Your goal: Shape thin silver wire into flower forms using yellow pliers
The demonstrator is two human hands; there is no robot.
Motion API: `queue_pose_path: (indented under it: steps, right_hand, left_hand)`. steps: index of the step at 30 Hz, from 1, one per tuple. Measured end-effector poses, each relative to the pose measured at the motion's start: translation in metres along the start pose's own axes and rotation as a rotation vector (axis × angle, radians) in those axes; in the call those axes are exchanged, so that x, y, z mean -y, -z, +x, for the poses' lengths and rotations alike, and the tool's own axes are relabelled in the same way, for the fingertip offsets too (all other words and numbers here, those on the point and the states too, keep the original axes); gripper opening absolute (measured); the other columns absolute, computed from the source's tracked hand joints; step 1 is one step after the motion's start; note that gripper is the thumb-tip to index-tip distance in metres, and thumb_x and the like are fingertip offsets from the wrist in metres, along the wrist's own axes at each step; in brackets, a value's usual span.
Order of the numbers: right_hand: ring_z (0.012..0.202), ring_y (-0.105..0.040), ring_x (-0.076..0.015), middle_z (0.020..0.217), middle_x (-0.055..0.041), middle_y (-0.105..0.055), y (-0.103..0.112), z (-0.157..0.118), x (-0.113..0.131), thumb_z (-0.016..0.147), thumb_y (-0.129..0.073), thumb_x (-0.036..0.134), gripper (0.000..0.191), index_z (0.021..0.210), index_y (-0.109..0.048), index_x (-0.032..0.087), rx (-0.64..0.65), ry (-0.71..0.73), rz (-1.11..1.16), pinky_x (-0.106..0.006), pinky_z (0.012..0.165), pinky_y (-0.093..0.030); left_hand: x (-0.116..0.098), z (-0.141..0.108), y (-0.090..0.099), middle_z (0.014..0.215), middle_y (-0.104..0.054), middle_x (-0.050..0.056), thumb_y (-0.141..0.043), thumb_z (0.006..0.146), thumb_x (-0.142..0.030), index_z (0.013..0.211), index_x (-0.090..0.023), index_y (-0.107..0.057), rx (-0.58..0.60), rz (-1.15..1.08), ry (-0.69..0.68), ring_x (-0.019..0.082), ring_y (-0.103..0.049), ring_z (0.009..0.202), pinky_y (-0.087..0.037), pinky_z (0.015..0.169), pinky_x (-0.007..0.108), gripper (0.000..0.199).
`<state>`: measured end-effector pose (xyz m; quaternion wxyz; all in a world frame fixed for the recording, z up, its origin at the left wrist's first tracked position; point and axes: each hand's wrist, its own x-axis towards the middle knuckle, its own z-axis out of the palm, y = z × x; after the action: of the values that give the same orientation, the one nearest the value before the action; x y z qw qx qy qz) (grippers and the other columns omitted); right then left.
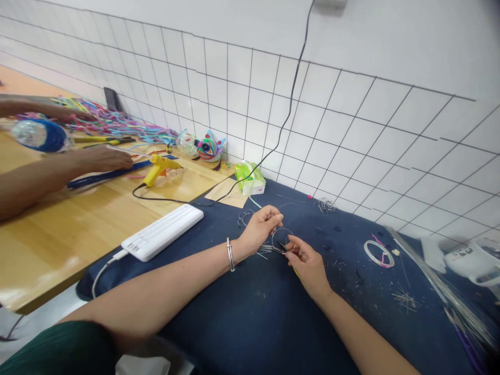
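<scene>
1. Gripping a dark-tipped hand tool (pixel 282 247), right hand (pixel 309 264): fingers closed round it, tip at the near rim of a thin wire ring (pixel 273 237).
2. Ring's place: between the two hands, above or on the dark blue cloth (pixel 250 317); contact unclear.
3. Left hand (pixel 260 229): fingertips drawn narrow at the ring's far left side; cannot tell whether they pinch wire.
4. Risk: too hard a squeeze or a crooked twist of the tool would probably kink wire this fine.
5. Risk: tip slipping off the rim could jab the left fingertips, they being so near.
6. Loose wire pieces (pixel 265 250) just beside; a dropped ring might tangle there.
7. Far left, black cord (pixel 175 200) runs to yellow glue gun (pixel 158 169); snagging it could drag the gun about, near a co-worker's hand (pixel 105 158).
</scene>
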<state>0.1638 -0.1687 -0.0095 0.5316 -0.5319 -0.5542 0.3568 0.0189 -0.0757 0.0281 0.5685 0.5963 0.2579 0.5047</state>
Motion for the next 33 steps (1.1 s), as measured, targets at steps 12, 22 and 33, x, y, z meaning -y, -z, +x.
queue_pose_path:
  steps: [12,22,33]
  right_hand:
    - [0.072,-0.058,-0.0142,0.083,-0.0002,-0.063,-0.006,-0.005,0.013,0.075,-0.054,0.021,0.036,0.110,-0.058,0.026,0.004,0.144,-0.254,-0.030,0.075,-0.047]
    - [0.075,-0.062,-0.0153,0.091,0.0009,-0.067,-0.004,-0.008,0.014,0.082,-0.048,0.024,0.034,0.114,-0.055,0.030,0.184,0.159,-0.299,-0.034,0.080,-0.047]
    - [0.065,-0.061,-0.0117,0.084,-0.0001,-0.064,-0.002,-0.005,0.016,0.083,-0.049,0.027,0.034,0.117,-0.050,0.024,0.183,0.124,-0.202,-0.029,0.072,-0.049]
  left_hand:
    - [0.007,0.001,0.001,0.068,-0.055,-0.002,-0.052,0.080,-0.039,0.081,-0.017,-0.050,-0.008,-0.024,0.060,0.005,-0.047,0.048,-0.042,0.048,0.018,0.022]
    - [0.010,0.001,0.001,0.069,-0.056,-0.002,-0.050,0.081,-0.037,0.080,-0.017,-0.050,-0.005,-0.009,0.067,0.005,-0.046,0.045,-0.037,0.043,0.017,0.020]
    - [0.014,-0.001,0.001,0.067,-0.054,-0.003,-0.051,0.081,-0.036,0.082,-0.016,-0.050,0.082,-0.044,0.125,0.003,-0.043,0.044,-0.036,0.044,0.016,0.020]
